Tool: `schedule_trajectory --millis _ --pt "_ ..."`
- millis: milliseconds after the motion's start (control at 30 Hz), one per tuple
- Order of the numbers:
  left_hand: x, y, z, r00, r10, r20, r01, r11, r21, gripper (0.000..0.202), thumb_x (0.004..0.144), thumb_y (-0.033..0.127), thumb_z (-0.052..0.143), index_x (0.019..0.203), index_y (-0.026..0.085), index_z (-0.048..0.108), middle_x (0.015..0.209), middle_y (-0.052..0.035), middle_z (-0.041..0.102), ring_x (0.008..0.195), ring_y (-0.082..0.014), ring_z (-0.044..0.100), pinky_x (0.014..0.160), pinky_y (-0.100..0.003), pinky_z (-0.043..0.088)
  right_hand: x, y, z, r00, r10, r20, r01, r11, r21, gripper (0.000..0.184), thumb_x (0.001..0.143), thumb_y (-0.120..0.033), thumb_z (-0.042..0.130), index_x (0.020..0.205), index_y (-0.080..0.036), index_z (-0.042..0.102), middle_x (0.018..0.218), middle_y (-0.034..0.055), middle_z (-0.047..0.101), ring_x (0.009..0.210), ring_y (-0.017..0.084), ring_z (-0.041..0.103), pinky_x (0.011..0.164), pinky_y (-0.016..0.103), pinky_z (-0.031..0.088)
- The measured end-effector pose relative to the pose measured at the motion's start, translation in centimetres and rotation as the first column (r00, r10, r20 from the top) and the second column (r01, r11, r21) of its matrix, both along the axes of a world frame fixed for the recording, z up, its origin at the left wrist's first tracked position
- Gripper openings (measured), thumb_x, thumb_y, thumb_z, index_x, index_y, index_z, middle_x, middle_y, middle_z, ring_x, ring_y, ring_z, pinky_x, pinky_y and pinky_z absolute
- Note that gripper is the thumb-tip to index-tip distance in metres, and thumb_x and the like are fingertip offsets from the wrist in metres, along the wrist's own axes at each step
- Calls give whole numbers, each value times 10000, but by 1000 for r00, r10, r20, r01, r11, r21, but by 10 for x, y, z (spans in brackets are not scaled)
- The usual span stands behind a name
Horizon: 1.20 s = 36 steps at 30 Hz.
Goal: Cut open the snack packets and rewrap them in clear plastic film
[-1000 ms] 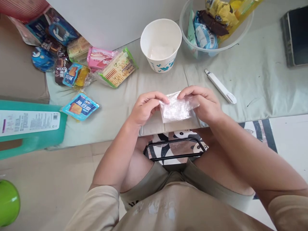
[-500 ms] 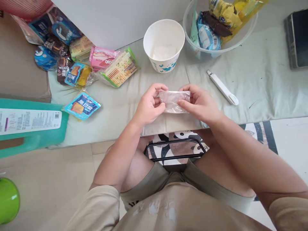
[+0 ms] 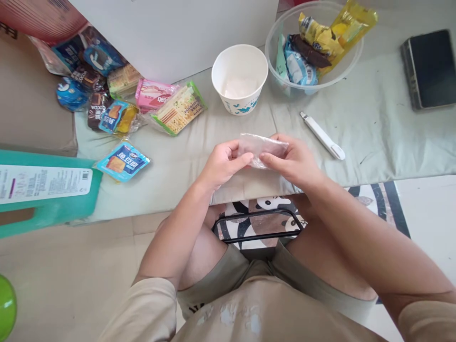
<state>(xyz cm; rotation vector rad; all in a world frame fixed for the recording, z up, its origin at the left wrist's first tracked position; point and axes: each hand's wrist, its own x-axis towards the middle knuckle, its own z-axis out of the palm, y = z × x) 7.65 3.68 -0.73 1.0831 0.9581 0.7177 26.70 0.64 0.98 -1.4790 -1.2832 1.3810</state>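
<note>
A small clear plastic packet (image 3: 264, 144) is stretched between my two hands, low over the cloth near its front edge. My left hand (image 3: 225, 164) pinches its left side, thumb on top. On the other side my right hand (image 3: 292, 159) grips it with the thumb pressed near the middle; the fingers beneath are partly hidden. What the packet contains, if anything, I cannot make out. Just beyond the hands stands a white paper cup (image 3: 245, 105) with a blue pattern. A white utility knife (image 3: 322, 135) lies to the right of my right hand.
Packaged snacks (image 3: 178, 109) pile up at the left, with a blue snack packet (image 3: 123, 160) nearer me. A clear plastic bowl (image 3: 342, 78) holds several wrappers at the back right. Beyond it lies a black phone (image 3: 432, 69). A teal container (image 3: 67, 209) borders the left.
Both hands have tilted the plastic packet, and its upper edge now stands up, with the thumbs closer together. The view has shifted slightly, so the surroundings sit lower in the picture.
</note>
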Motion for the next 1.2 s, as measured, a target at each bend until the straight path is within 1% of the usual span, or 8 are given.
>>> schedule_trajectory --millis 167,367,567,733,833,1000,1100,1200 --pt "3 -1 -3 1000 -1 -18 2 999 33 439 798 578 799 850 145 749 759 -22 717 684 -117 659 644 -229 570 -3 -2 -7 1000 -8 -4 8 999 49 307 735 -458 772 798 -212 599 692 -25 583 645 129 510 613 302 379" --pt "4 2 -8 997 76 -9 -76 995 57 528 771 672 796 809 150 725 713 -10 673 648 -115 614 636 -242 546 -3 10 -12 997 74 -14 -73 997 32 327 754 -490 761 792 -214 591 706 -18 576 651 132 512 601 297 368" --pt "5 10 -9 978 204 -55 -194 970 146 594 789 734 754 666 177 589 600 28 509 548 -79 456 507 -224 381 -7 11 -12 994 109 24 -110 994 12 306 778 -457 756 774 -205 581 690 -10 612 656 142 538 608 293 392" --pt "7 11 -7 950 309 -46 -303 947 107 634 745 779 760 635 199 530 545 47 414 471 -75 390 420 -232 320 -9 13 -12 988 111 -107 -114 993 -14 407 754 -541 821 805 -191 621 668 3 650 633 150 575 590 290 420" --pt "9 11 -6 945 327 17 -327 943 53 613 731 762 787 660 203 545 569 44 445 491 -84 435 434 -235 352 -9 14 -12 969 78 -235 -81 997 -2 465 718 -592 849 808 -194 627 694 -1 639 631 140 573 592 289 460" --pt "8 7 -6 970 233 74 -236 972 23 504 711 641 881 783 196 654 692 27 592 634 -100 549 602 -260 466 -9 14 -10 973 31 -230 -31 1000 7 396 737 -524 845 763 -207 610 657 -21 591 606 124 540 580 280 471" --pt "-1 7 -6 962 273 29 -275 957 93 452 779 606 849 784 203 646 712 26 591 673 -100 528 647 -281 459 -8 14 -10 962 -30 -273 37 999 18 324 767 -469 805 795 -209 614 683 -32 584 581 104 537 569 266 463" --pt "-16 21 1 939 345 -9 -336 920 203 335 844 501 821 795 213 658 713 33 600 682 -94 495 661 -291 428 -6 16 -10 943 -139 -302 143 990 -9 262 819 -440 734 844 -211 609 706 -40 597 540 79 539 561 249 446"
